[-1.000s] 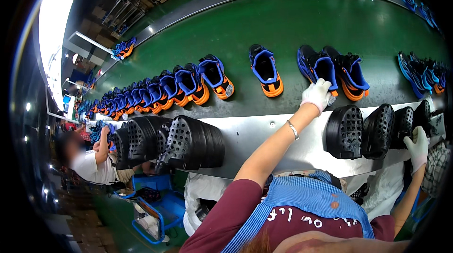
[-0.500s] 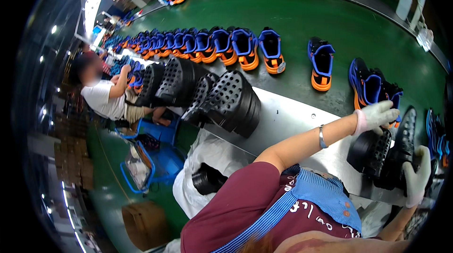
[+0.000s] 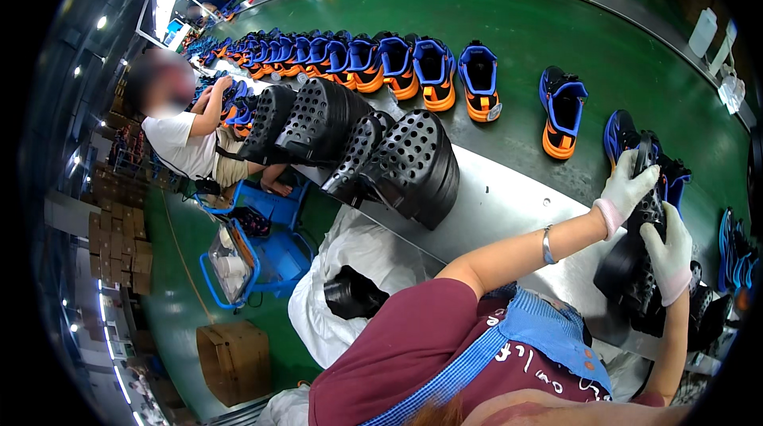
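Observation:
Both my gloved hands are closed on one black perforated plastic shoe insert [image 3: 648, 205], which stands tilted over the metal ledge. My left hand [image 3: 626, 184] grips its upper part. Lower down, my right hand [image 3: 669, 249] holds it from the right side. Just beyond the hands is a black, blue and orange sneaker [image 3: 617, 133], with another partly hidden behind them. Below the held piece lies a stack of similar black inserts [image 3: 618, 267], partly covered by it.
A row of sneakers [image 3: 433, 68] runs left along the green belt [image 3: 509, 13]. Stacked black inserts [image 3: 413, 168] stand on the metal ledge [image 3: 509, 199]. A co-worker [image 3: 179, 120] sits at left, near blue crates [image 3: 274, 247]. A white sack [image 3: 318, 323] and a cardboard box [image 3: 233, 362] are below.
My right hand has lifted the black insert up and left. My left hand has come off the sneaker and taken hold of the insert's upper part.

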`<state>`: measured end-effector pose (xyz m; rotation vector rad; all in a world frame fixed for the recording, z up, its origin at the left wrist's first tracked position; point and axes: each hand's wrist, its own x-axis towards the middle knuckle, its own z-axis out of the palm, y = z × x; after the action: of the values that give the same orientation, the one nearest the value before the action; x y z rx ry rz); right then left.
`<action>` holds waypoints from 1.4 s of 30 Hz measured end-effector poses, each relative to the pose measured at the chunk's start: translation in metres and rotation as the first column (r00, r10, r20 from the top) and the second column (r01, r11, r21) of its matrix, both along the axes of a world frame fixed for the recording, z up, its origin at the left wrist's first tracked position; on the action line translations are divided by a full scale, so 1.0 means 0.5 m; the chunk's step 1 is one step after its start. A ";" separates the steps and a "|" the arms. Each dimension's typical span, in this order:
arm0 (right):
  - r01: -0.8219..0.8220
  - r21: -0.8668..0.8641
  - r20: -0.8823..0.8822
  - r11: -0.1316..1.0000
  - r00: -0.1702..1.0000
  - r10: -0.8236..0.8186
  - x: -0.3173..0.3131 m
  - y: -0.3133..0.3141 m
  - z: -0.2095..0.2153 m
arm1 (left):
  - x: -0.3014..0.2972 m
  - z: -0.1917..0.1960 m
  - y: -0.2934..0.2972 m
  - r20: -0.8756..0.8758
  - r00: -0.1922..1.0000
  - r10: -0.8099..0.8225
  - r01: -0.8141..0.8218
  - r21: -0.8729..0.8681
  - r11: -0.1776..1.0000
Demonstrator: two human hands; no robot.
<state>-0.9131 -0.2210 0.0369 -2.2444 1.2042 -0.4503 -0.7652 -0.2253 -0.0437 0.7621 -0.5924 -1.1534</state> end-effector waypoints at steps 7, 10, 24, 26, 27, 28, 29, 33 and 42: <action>-0.083 -0.092 -0.018 0.992 0.997 0.082 0.011 -0.024 0.006 | 0.000 -0.079 -0.042 0.261 0.964 0.058 -0.088 0.107 0.990; -0.090 -0.160 -0.139 0.983 0.988 0.068 -0.007 -0.049 0.000 | 0.034 -0.042 -0.030 0.393 0.877 -0.276 0.156 0.309 0.938; -0.141 -0.017 -0.587 0.990 0.803 0.104 0.018 -0.268 -0.026 | 0.051 -0.147 -0.058 0.987 0.128 -0.099 0.148 0.080 0.986; -0.159 -0.075 -0.652 0.984 0.755 0.072 0.065 -0.283 -0.055 | 0.054 -0.153 -0.065 0.988 0.154 -0.029 0.112 0.012 0.994; -0.175 -0.112 -0.659 0.978 0.750 0.059 0.081 -0.288 -0.079 | 0.054 -0.156 -0.071 0.992 0.105 -0.071 0.113 0.059 0.992; -0.206 -0.153 -0.660 0.967 0.749 0.055 0.109 -0.296 -0.093 | 0.060 -0.156 -0.077 0.993 0.051 -0.111 0.096 0.106 0.990; -0.201 -0.135 -0.661 0.970 0.747 0.063 0.134 -0.294 -0.107 | 0.064 -0.157 -0.086 0.976 0.007 -0.217 0.109 0.215 0.971; -0.207 -0.098 -0.686 0.974 0.722 0.084 0.159 -0.287 -0.176 | 0.043 -0.142 -0.108 0.887 -0.019 -0.462 0.016 0.462 0.886; -0.197 -0.152 -0.776 0.968 0.631 0.007 0.191 -0.338 -0.269 | 0.015 -0.233 -0.216 0.703 -0.331 -0.630 0.147 0.698 0.701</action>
<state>-0.8176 -0.3898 -0.0975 -2.8017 1.4457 0.5464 -0.7575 -0.3331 -0.1601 1.9366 -2.3198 -1.0768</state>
